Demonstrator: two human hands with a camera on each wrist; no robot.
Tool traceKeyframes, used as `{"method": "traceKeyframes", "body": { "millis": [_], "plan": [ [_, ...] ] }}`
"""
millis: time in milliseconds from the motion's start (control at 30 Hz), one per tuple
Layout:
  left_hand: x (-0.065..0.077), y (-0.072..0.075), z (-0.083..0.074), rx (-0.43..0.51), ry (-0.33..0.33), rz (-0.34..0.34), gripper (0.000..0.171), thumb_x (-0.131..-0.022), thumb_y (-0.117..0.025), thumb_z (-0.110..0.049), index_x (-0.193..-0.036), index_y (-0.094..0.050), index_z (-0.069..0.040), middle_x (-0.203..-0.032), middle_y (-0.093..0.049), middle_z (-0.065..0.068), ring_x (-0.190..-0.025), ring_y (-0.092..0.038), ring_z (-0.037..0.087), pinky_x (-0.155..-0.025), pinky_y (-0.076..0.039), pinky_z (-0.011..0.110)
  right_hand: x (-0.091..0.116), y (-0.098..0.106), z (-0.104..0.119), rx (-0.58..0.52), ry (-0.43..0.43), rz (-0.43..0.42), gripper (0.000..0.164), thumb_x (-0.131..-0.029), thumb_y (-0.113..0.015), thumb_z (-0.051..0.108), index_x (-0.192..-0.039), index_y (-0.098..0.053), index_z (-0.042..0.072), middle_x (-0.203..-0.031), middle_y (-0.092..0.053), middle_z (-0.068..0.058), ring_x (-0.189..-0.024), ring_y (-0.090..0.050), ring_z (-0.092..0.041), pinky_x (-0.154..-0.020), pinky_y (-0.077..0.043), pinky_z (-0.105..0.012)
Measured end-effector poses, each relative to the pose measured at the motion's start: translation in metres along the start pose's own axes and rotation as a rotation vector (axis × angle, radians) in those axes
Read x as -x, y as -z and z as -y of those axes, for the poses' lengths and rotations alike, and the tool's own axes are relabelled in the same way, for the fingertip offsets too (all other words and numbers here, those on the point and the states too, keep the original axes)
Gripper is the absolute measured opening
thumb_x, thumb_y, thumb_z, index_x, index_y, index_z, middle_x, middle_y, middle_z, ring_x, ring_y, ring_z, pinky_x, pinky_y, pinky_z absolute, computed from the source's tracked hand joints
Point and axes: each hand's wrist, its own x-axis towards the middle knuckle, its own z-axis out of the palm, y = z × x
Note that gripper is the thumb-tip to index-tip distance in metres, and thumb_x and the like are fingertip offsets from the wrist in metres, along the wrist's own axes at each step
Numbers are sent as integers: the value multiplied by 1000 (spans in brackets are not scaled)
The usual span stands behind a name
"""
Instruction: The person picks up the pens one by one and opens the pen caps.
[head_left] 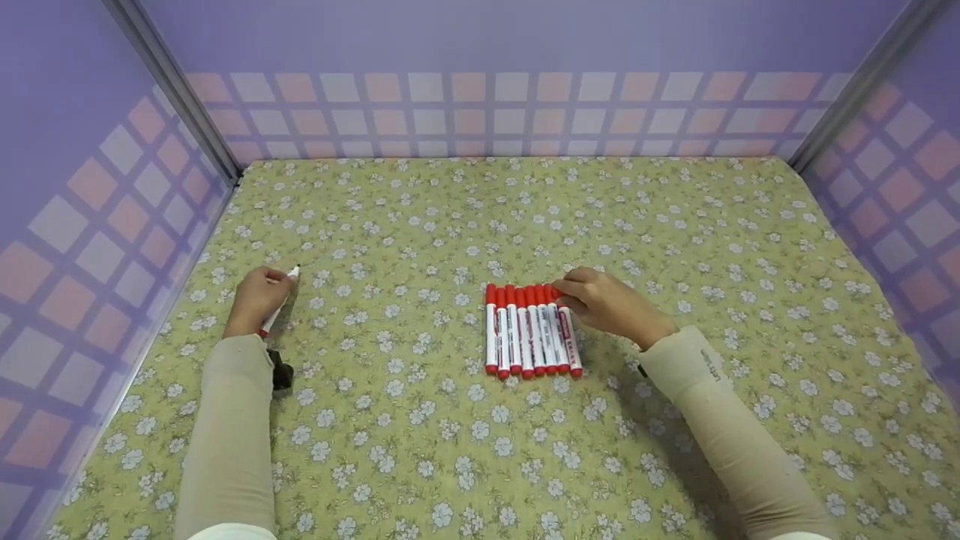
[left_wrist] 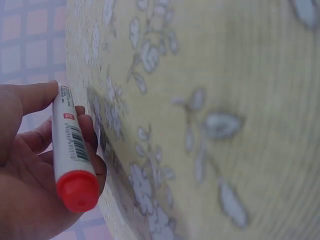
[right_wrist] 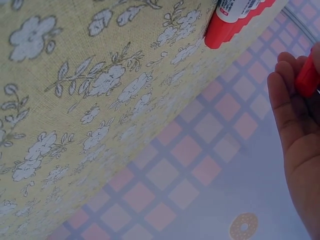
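On the left, my left hand [head_left: 259, 298] pinches a white marker [head_left: 279, 306] between thumb and fingers, just over the cloth. Its bare dark tip points away, and its red end plug [left_wrist: 78, 191] faces the wrist camera. My right hand [head_left: 606, 304] is at the capped ends of the rightmost markers in a row of white markers [head_left: 531, 337] with red caps. Its curled fingers hold a red marker cap [right_wrist: 306, 79], partly hidden by the hand. Several markers lie side by side there, caps to the far side; the rightmost one slants slightly.
A yellow-green floral cloth [head_left: 420, 247] covers the table. Purple walls with pink and white squares [head_left: 480, 90] stand at the back and both sides. A dark wrist device [head_left: 280, 373] sits at the left sleeve.
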Motion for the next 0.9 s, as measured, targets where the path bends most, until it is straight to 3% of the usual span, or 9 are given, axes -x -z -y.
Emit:
{"method": "traceKeyframes", "body": {
  "millis": [233,700,900],
  "plan": [
    [5,10,9,-6,32,-10,54,-101,-37,-34,-135,-41,7,-132,-45,30,-118,-45,44,-96,-39,57,2,0,-1,-18,-24,8,18,-92,-62,2,-106,-70,-4,-93,-67,-14,-78,-66,-21,-67,-56,-29],
    [10,20,20,-67,69,-52,49,-100,-38,-29,-129,-42,10,-129,-44,31,-106,-46,39,-89,-42,52,3,-1,0,-20,-30,4,18,-91,-62,1,-106,-71,-3,-92,-68,-14,-76,-66,-20,-64,-56,-29],
    [10,18,21,-59,84,-57,49,-99,-42,-29,-130,-43,9,-130,-45,31,-114,-46,43,-94,-41,56,4,-2,-2,-37,-3,-9,17,-90,-63,1,-105,-71,-3,-90,-68,-14,-74,-66,-19,-64,-56,-28]
  ]
}}
